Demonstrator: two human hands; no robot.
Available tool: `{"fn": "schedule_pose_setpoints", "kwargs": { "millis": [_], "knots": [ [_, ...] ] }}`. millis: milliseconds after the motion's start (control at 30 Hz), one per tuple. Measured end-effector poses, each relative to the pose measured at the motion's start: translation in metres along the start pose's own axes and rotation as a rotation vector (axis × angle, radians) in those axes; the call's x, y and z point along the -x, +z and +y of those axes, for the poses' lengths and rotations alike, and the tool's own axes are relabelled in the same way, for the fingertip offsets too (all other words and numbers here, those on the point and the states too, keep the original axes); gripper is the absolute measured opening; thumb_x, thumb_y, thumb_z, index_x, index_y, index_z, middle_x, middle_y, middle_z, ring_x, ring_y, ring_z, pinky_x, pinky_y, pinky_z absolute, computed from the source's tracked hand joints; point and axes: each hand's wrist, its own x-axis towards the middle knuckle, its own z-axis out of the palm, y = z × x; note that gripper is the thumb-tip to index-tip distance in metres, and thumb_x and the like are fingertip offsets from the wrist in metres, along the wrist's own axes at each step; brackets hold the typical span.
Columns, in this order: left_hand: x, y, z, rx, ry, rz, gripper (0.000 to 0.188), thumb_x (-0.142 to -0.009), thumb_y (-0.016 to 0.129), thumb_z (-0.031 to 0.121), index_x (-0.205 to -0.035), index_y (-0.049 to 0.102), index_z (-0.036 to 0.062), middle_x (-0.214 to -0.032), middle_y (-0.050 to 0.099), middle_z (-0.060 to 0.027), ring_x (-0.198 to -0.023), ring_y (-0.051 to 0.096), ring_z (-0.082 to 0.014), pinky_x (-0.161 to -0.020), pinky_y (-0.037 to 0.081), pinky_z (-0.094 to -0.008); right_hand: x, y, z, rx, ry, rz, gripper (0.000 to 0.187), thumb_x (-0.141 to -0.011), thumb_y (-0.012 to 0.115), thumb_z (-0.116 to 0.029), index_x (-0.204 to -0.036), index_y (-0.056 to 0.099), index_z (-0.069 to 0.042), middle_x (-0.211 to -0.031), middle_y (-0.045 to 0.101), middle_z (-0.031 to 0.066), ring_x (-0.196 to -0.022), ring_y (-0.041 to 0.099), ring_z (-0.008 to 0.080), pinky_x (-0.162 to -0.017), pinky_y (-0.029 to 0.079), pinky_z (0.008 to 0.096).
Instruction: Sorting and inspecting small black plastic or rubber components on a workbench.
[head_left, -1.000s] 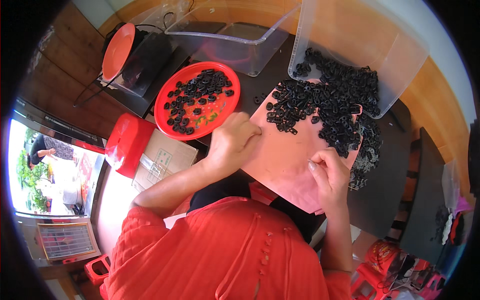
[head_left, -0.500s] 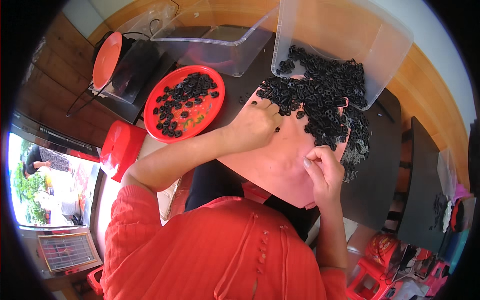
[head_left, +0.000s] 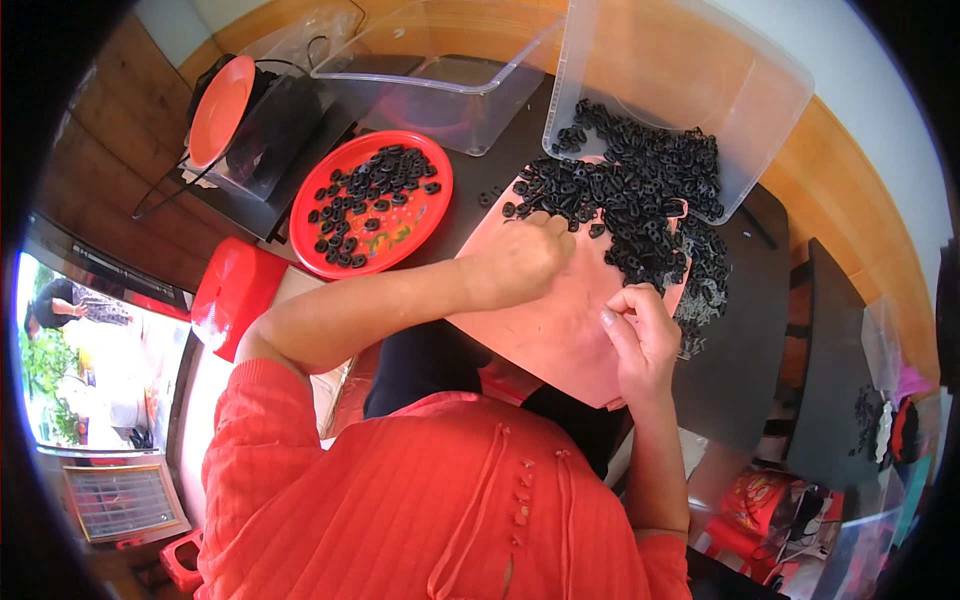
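My left hand (head_left: 520, 262) reaches across a pink board (head_left: 560, 330) and its fingertips touch the near edge of a heap of small black rubber pieces (head_left: 640, 210). Whether it grips a piece I cannot tell. My right hand (head_left: 640, 335) rests on the board with thumb and fingers pinched together; a tiny piece may be between them, too small to tell. The heap spills out of a tilted clear plastic bin (head_left: 690, 90). To the left stands a red round plate (head_left: 372, 203) with several black pieces on it.
A second clear bin (head_left: 440, 80) lies behind the plate. An orange lid (head_left: 220, 110) sits on a dark case at far left, a red stool (head_left: 232, 296) below it. The dark table (head_left: 740, 350) continues to the right. Another person stands outside at far left.
My left hand has moved from the board's left part up and right to the heap's edge. The right hand stayed pinched on the board. The view shifted slightly.
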Motion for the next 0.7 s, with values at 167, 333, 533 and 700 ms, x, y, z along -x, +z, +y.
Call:
{"fn": "schedule_pose_setpoints", "kwargs": {
  "millis": [167, 333, 533, 700],
  "knots": [
    [0.024, -0.024, 0.014, 0.907, -0.434, 0.057, 0.010, -0.087, 0.067, 0.004, -0.095, 0.065, -0.0012, -0.078, 0.062, -0.0078, -0.065, 0.059, -0.0168, -0.059, 0.047, -0.0300, -0.011, 0.012, -0.012, 0.002, -0.091, -0.017, 0.013, -0.080, 0.067, 0.003, -0.084, 0.057, -0.002, -0.076, 0.057, 0.0087, -0.068, 0.056, 0.0255, -0.064, 0.043, 0.0359],
    [0.042, -0.025, 0.035, 1.542, -0.820, 0.075, 0.009, -0.093, 0.066, 0.005, -0.097, 0.065, -0.0033, -0.074, 0.062, -0.0042, -0.055, 0.055, -0.0098, -0.049, 0.042, -0.0239, -0.018, 0.031, -0.016, 0.089, -0.141, -0.067, 0.014, -0.079, 0.067, 0.004, -0.082, 0.055, -0.003, -0.075, 0.056, 0.0099, -0.067, 0.056, 0.0281, -0.062, 0.043, 0.0390],
    [0.047, -0.015, 0.045, 1.610, -0.752, 0.205, 0.014, -0.093, 0.066, 0.006, -0.100, 0.066, -0.0067, -0.078, 0.065, -0.0072, -0.060, 0.060, -0.0106, -0.048, 0.045, -0.0236, -0.022, 0.039, -0.017, 0.099, -0.130, -0.091, 0.013, -0.079, 0.066, 0.004, -0.082, 0.056, -0.002, -0.075, 0.057, 0.0112, -0.066, 0.057, 0.0298, -0.061, 0.044, 0.0398],
    [0.050, -0.011, 0.042, 1.647, -0.823, 0.119, 0.013, -0.094, 0.066, 0.010, -0.097, 0.066, -0.0032, -0.077, 0.065, -0.0055, -0.060, 0.060, -0.0096, -0.049, 0.045, -0.0241, -0.020, 0.034, -0.018, 0.104, -0.086, -0.115, 0.011, -0.080, 0.066, 0.003, -0.083, 0.055, -0.002, -0.075, 0.057, 0.0114, -0.066, 0.057, 0.0301, -0.060, 0.044, 0.0395]
  ]
}}
